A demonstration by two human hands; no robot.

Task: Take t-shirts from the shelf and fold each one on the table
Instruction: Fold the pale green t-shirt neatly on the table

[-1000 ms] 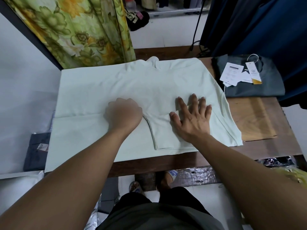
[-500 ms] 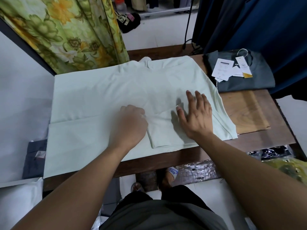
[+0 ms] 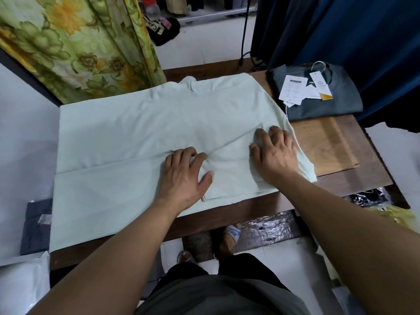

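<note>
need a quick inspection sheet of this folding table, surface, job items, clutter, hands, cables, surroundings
surface: wooden table, mostly covered by cloth, bare at the right.
job's things: pale green t-shirt spread flat, a sleeve folded in at the near edge; folded grey t-shirt at the far right corner.
clutter: paper tags lying on the grey t-shirt.
grippers: left hand rests on the pale green t-shirt, fingers bent at the fold; right hand rests on it near its right edge; whether either pinches cloth cannot be told.
cables: black cable hanging behind the table.
surroundings: floral curtain far left, dark blue fabric far right, plastic-wrapped packs under the table.
</note>
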